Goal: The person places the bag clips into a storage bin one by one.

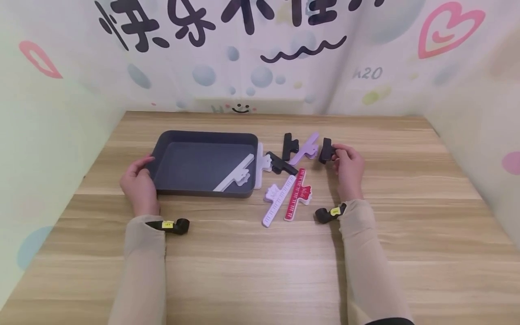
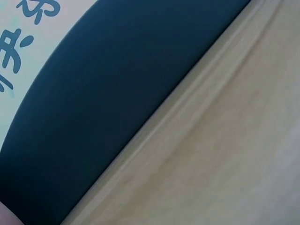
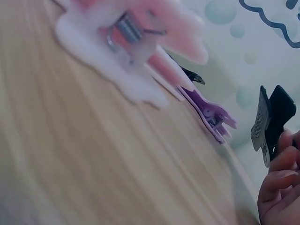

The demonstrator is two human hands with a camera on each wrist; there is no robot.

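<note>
My left hand (image 1: 140, 187) holds the left end of a dark grey rectangular tray (image 1: 203, 194), fingers at its rim; the tray's long wall (image 2: 108, 103) fills much of the left wrist view. Inside it, a white clip (image 1: 235, 174) lies slantwise. On the right, my right hand (image 1: 350, 171) pinches a black clip (image 1: 326, 151) by its handle, raised over the table in the right wrist view. Nearest to that hand on the table are a purple clip (image 1: 304, 150), a black clip (image 1: 288, 146) and a red clip with ruler marks (image 1: 298, 194).
Against the tray's right wall is a white clip (image 1: 259, 174), with another black clip (image 1: 280, 163) beside it. A pale lavender ruler clip (image 1: 278, 201) lies left of the red one. A patterned wall (image 1: 260, 85) with large writing rises behind the wooden table (image 1: 252, 280).
</note>
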